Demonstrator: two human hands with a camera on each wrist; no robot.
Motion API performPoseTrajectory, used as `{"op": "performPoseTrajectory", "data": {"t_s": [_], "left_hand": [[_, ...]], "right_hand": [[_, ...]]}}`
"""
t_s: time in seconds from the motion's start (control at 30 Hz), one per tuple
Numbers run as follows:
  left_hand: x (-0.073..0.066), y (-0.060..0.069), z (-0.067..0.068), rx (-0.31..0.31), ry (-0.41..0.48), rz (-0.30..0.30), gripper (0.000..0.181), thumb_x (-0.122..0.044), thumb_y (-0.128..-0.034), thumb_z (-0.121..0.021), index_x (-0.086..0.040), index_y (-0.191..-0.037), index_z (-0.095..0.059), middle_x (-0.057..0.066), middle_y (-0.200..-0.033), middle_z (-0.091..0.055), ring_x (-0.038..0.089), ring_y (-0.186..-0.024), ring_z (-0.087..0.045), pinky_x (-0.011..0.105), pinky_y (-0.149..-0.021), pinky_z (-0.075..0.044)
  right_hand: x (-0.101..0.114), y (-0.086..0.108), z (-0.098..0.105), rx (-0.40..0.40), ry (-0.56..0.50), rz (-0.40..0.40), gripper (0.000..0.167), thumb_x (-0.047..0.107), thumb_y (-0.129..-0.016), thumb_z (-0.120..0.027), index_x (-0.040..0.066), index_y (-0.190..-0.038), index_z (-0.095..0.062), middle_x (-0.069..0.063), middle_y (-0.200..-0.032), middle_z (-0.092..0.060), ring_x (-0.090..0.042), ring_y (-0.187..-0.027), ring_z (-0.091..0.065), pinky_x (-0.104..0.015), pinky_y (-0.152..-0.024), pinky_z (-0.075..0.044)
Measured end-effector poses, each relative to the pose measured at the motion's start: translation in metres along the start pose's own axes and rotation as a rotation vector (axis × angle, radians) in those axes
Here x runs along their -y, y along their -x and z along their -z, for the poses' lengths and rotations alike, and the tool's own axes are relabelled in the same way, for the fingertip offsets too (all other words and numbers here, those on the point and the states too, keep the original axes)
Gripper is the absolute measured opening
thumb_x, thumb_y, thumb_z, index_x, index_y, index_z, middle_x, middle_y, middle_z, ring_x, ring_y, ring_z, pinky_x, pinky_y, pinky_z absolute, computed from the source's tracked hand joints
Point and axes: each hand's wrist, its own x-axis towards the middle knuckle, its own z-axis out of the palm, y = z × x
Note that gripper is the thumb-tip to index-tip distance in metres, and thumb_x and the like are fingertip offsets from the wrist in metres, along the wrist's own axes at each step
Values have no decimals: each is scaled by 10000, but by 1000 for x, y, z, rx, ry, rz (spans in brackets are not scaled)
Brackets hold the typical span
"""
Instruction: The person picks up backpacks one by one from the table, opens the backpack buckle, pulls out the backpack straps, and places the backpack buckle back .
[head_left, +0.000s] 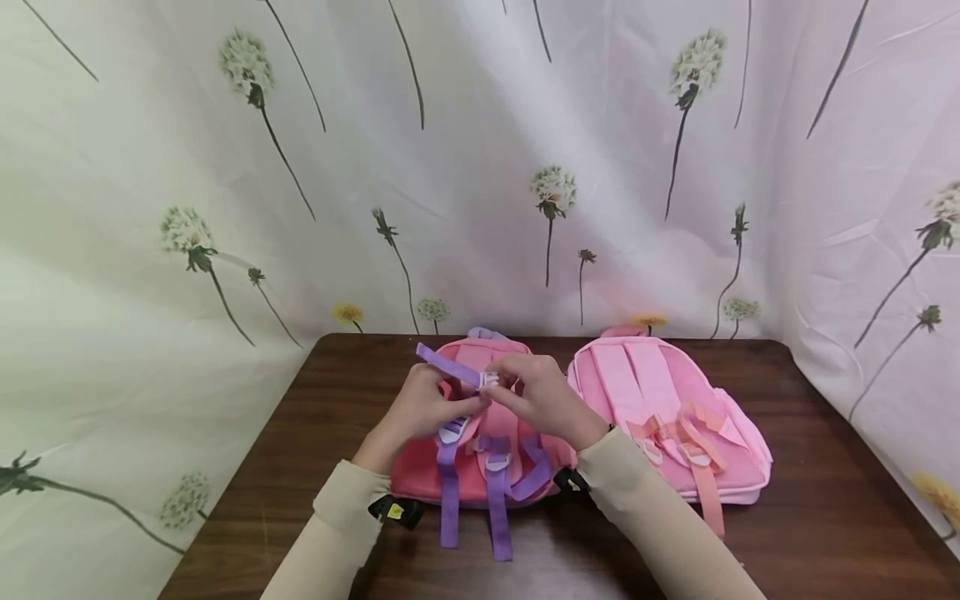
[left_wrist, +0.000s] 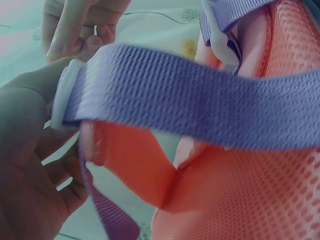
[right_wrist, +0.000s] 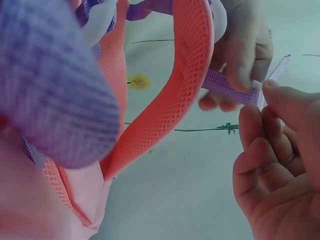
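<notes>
buckle (head_left: 490,380) lies pinched between the right fingers (head_left: 516,364).

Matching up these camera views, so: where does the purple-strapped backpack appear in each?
Head: the purple-strapped backpack lies just below centre, partly covered.
Left wrist: the right side, cut off by the edge.
Right wrist: the left and upper middle, also cut off.
Shared landmark: purple webbing.

The strap (head_left: 450,364) is woven cloth; the buckle (head_left: 490,380), plastic
</notes>
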Motion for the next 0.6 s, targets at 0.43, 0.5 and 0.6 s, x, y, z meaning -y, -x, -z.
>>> {"op": "performPoseTrajectory", "data": {"t_s": [0.43, 0.5, 0.6], "left_hand": [[0, -1, -4, -85, -2, -66, 154, -154, -846, -899, -102, -883, -759, -60, -704, -635, 129, -645, -529, 252, -558, -431], [0, -1, -4, -89, -2, -67, 147, -145, -842, -901, -97, -860, -763, -58, -689, -628, 158, -633, -527, 249, -553, -416], [0, 0, -3, -95, -4, -59, 156, -147, -833, -909, -98, -846, -761, -56, -677, -623, 189, -621, -532, 245, -542, -410]], "right_hand": [[3, -1, 0, 12, 22, -3, 139, 123, -924, -820, 74, -1037, -756, 36, -757, -641, -61, -683, -579, -294, -625, -584], [4, -1, 1, 20, 24, -14, 136, 128, -928, -818, 78, -1038, -757, 41, -760, -640, -55, -684, -578, -270, -632, -581], [5, -2, 1, 25, 24, -20, 143, 131, -924, -822, 77, -1040, -758, 41, -762, -643, -53, -681, -582, -236, -643, -573]]}}
